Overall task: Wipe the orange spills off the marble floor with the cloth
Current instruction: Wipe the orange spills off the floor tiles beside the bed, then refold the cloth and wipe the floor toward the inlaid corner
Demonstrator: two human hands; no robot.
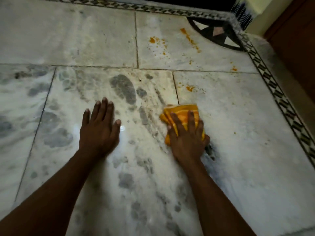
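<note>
One head-worn view looks steeply down, close over the marble floor [238, 116], toward its patterned border [276, 92].

White grey-veined marble floor [95, 40] in large slabs with dark joints, black-and-white patterned border [276, 92] along its edges, brown wooden door [296, 40] at right, dim light
</note>
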